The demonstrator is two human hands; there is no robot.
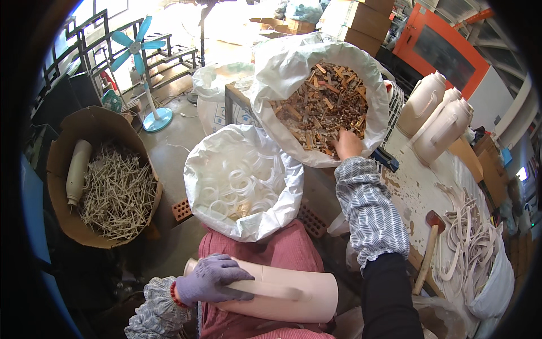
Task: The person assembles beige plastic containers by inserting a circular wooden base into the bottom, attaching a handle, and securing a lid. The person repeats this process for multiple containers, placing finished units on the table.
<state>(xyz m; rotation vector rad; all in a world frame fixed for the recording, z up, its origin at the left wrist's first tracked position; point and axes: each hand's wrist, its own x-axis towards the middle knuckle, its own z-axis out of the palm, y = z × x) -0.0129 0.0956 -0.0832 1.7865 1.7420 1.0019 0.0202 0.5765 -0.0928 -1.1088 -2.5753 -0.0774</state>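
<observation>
A pale pink jug [316,288] lies sideways on the lap, just nearside of the ring bag [257,230]; the left hand [213,278] has its grip closed round the handle. Beyond the ring bag, rightward, the right hand [348,144] dips into brown pieces [322,104]; its grip I cannot tell. This jug seems unfinished; three standing jugs [443,131], well right of the ring bag, may be done.

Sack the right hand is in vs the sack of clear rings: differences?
Contents: the larger sack holds brown and orange pieces; the smaller sack holds translucent rings.
Size: the larger sack has a visibly wider mouth than the smaller sack, despite standing farther off.
Use: the right hand reaches into the larger sack; no hand is in the smaller sack.
Shared: both are white and open-topped.
</observation>
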